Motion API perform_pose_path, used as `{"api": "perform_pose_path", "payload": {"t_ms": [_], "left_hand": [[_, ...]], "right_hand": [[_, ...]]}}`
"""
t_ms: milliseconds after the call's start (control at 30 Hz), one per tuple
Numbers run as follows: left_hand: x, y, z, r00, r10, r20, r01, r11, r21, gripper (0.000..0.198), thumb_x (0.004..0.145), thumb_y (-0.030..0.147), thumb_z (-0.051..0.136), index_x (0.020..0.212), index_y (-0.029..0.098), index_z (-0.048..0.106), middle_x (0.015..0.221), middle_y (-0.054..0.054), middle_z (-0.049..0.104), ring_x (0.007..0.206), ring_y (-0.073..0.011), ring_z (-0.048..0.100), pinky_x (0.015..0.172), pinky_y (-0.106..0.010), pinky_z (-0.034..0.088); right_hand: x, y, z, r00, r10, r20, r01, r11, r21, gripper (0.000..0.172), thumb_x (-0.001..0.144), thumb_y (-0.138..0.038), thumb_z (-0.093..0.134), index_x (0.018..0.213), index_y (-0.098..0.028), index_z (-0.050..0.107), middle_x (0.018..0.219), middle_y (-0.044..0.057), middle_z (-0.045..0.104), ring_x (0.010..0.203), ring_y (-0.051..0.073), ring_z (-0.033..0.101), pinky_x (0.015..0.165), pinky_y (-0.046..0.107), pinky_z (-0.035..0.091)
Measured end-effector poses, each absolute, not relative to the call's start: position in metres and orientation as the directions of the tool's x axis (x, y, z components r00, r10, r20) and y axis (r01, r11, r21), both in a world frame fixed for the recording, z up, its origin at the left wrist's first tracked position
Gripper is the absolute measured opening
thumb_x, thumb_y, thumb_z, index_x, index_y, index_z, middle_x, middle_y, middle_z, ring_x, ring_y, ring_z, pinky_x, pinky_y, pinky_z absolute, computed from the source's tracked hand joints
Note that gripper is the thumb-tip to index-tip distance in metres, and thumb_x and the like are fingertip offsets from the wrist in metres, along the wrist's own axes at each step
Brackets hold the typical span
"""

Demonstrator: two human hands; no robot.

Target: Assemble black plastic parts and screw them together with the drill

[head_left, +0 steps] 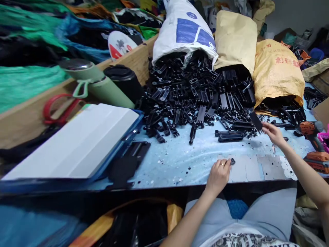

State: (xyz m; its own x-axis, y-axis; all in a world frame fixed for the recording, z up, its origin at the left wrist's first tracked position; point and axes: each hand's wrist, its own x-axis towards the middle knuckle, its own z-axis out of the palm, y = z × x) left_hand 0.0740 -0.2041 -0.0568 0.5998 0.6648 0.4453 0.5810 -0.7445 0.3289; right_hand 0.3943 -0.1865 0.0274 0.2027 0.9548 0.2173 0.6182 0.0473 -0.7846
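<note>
Pinching a flat black piece (256, 122) by its near right side, the right hand (273, 133) has thumb and fingers closed on it, above the right part of the worktop (177, 154), just near of the loose parts. Left hand (219, 173) rests at the near edge, fingers narrowed on a small black part (232, 161); grip detail partly hidden. Flat piece looks thin, light and stiff, likely plastic or coated metal (can't tell), probably smooth and a bit slippery; best held by the plain sides, clear of the toothed end. Small part probably light and hard, fingertip pinch suits. Far side: big heap of black parts (177, 92) spilling from a white sack (185, 31), a tan sack (235, 39) and a yellow sack (279, 70); tangling likely there. Orange-and-black drill (313, 144) at right, bit pointing left close to the right hand, could get knocked. Left side: white sheet (77, 142), red-handled tool (59, 109), green bottle (102, 84), black cup (124, 80), out of the hands' way.
</note>
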Motion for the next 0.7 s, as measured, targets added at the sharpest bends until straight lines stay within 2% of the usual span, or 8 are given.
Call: {"api": "perform_pose_path", "payload": {"t_ms": [100, 200, 300, 367, 433, 500, 600, 700], "left_hand": [[0.077, -0.203, -0.056, 0.598, 0.675, 0.432, 0.584, -0.736, 0.341, 0.028, 0.090, 0.021, 0.042, 0.113, 0.014, 0.056, 0.096, -0.010, 0.063, 0.089, -0.0218, 0.056, 0.075, -0.036, 0.050], [0.080, -0.202, -0.058, 0.590, 0.689, 0.420, 0.588, -0.724, 0.361, 0.027, 0.090, 0.022, 0.042, 0.112, 0.015, 0.057, 0.098, -0.010, 0.063, 0.091, -0.0222, 0.056, 0.078, -0.037, 0.049], [0.081, -0.200, -0.058, 0.586, 0.705, 0.399, 0.589, -0.709, 0.388, 0.028, 0.090, 0.023, 0.042, 0.112, 0.016, 0.057, 0.097, -0.010, 0.063, 0.092, -0.0226, 0.056, 0.079, -0.038, 0.050], [0.082, -0.199, -0.054, 0.576, 0.722, 0.385, 0.581, -0.692, 0.429, 0.029, 0.090, 0.023, 0.042, 0.112, 0.016, 0.057, 0.095, -0.011, 0.063, 0.092, -0.0227, 0.057, 0.080, -0.039, 0.050], [0.082, -0.200, -0.047, 0.547, 0.748, 0.375, 0.539, -0.658, 0.525, 0.030, 0.090, 0.023, 0.041, 0.114, 0.016, 0.057, 0.096, -0.010, 0.062, 0.093, -0.0216, 0.057, 0.082, -0.039, 0.050], [0.083, -0.203, -0.037, 0.504, 0.786, 0.358, 0.453, -0.593, 0.665, 0.030, 0.090, 0.027, 0.042, 0.115, 0.018, 0.057, 0.099, -0.009, 0.062, 0.094, -0.0193, 0.058, 0.082, -0.036, 0.051], [0.090, -0.212, -0.022, 0.457, 0.850, 0.262, 0.296, -0.423, 0.856, 0.034, 0.090, 0.034, 0.043, 0.119, 0.021, 0.056, 0.098, -0.006, 0.060, 0.073, -0.0126, 0.059, 0.068, -0.029, 0.053], [0.099, -0.220, -0.010, 0.413, 0.894, 0.174, 0.204, -0.277, 0.939, 0.039, 0.089, 0.037, 0.045, 0.122, 0.020, 0.054, 0.096, -0.005, 0.058, 0.055, -0.0072, 0.052, 0.054, -0.024, 0.049]], "right_hand": [[0.386, -0.253, 0.022, -0.085, 0.992, -0.091, 0.600, -0.022, -0.800, 0.040, 0.086, -0.041, 0.053, 0.120, -0.022, 0.060, 0.114, 0.008, 0.064, 0.099, 0.023, 0.062, 0.085, 0.039, 0.052], [0.372, -0.289, 0.010, -0.140, 0.962, -0.234, 0.748, -0.052, -0.662, 0.037, 0.090, -0.041, 0.045, 0.115, -0.020, 0.063, 0.112, 0.009, 0.064, 0.102, 0.024, 0.061, 0.090, 0.040, 0.049], [0.350, -0.292, -0.005, -0.052, 0.992, -0.113, 0.918, 0.003, -0.395, 0.043, 0.089, -0.044, 0.047, 0.120, -0.018, 0.060, 0.120, 0.014, 0.059, 0.110, 0.028, 0.055, 0.094, 0.045, 0.044], [0.331, -0.282, -0.013, -0.058, 0.998, 0.010, 0.946, 0.058, -0.319, 0.049, 0.087, -0.045, 0.051, 0.129, -0.020, 0.052, 0.123, 0.014, 0.055, 0.115, 0.030, 0.050, 0.096, 0.047, 0.040], [0.312, -0.270, -0.017, -0.076, 0.995, 0.067, 0.917, 0.096, -0.387, 0.048, 0.088, -0.042, 0.049, 0.132, -0.020, 0.048, 0.119, 0.014, 0.057, 0.112, 0.029, 0.051, 0.095, 0.048, 0.039], [0.294, -0.260, -0.017, -0.032, 0.996, 0.088, 0.796, 0.079, -0.600, 0.045, 0.091, -0.040, 0.045, 0.132, -0.021, 0.048, 0.112, 0.012, 0.058, 0.102, 0.025, 0.056, 0.090, 0.043, 0.044], [0.273, -0.253, -0.010, 0.063, 0.998, -0.023, 0.344, -0.044, -0.938, 0.052, 0.092, -0.048, 0.038, 0.137, -0.022, 0.039, 0.094, 0.008, 0.061, 0.074, 0.017, 0.061, 0.069, 0.034, 0.052], [0.260, -0.255, -0.002, 0.057, 0.991, -0.121, -0.046, -0.119, -0.992, 0.060, 0.089, -0.054, 0.041, 0.139, -0.022, 0.035, 0.074, 0.001, 0.057, 0.056, 0.012, 0.055, 0.054, 0.027, 0.050]]}}
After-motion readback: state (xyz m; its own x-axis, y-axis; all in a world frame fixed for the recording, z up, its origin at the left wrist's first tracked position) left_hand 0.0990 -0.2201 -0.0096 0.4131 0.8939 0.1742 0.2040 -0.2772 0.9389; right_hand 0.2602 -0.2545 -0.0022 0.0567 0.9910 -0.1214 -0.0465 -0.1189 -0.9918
